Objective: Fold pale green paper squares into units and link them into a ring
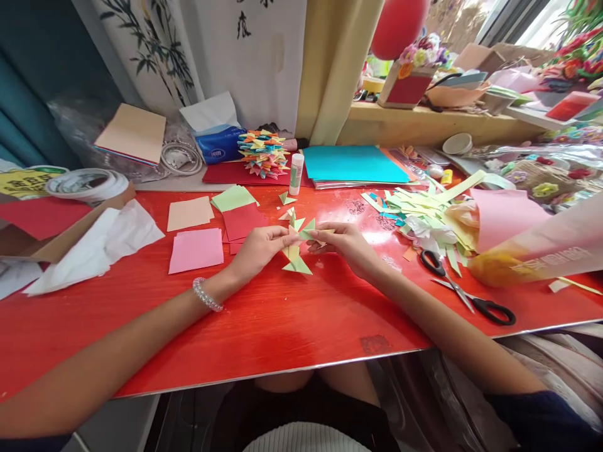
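Observation:
Both hands meet over the middle of the red table (pixel 282 326). My left hand (pixel 264 250) pinches the left side of a pale green and cream folded paper piece (pixel 293 251). My right hand (pixel 346 246) pinches its right side, fingers closed on a pointed part. Pointed green flaps stick out above and below the fingers. Just behind lies a small folded green piece (pixel 286 199), near an upright glue stick (pixel 296 174). Left of my left hand are stacks of square paper: pink (pixel 196 250), peach (pixel 190 213), green (pixel 234 198) and red (pixel 242 221).
Black-handled scissors (pixel 455 285) lie open at the right, beside a heap of paper strips (pixel 428 210) and a plastic bag (pixel 541 245). A multicoloured paper ball (pixel 264 154) and blue sheets (pixel 353 164) stand at the back. A cardboard box (pixel 85 229) is far left.

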{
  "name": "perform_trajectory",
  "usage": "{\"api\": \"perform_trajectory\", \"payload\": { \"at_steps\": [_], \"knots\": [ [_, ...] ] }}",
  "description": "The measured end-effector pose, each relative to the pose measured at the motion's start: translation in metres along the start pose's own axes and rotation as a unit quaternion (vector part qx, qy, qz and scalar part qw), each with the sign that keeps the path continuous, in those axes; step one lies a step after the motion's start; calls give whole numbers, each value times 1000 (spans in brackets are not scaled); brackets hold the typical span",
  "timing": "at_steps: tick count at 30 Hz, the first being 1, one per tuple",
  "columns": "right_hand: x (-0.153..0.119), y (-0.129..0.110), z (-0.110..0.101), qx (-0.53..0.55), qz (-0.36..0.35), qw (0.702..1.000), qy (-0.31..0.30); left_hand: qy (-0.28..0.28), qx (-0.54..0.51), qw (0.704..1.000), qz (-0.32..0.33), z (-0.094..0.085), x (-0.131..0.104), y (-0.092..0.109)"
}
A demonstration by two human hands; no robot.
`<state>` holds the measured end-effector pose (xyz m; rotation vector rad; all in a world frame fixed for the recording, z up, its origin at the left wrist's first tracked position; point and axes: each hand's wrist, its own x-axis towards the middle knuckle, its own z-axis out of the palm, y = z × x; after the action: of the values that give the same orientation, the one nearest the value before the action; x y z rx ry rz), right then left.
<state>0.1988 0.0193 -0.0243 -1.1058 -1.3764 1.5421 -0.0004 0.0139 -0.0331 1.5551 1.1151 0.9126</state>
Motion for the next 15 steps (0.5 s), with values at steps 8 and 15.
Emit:
{"api": "perform_trajectory", "payload": {
  "at_steps": [8, 15],
  "knots": [
    [4, -8, -14, -100, 21, 993, -64, -29, -1, 999, -21, 0, 0, -1],
    [0, -3, -2, -97, 9, 994, -46, -39, 9, 998, -38, -1, 2, -1]
  ]
}}
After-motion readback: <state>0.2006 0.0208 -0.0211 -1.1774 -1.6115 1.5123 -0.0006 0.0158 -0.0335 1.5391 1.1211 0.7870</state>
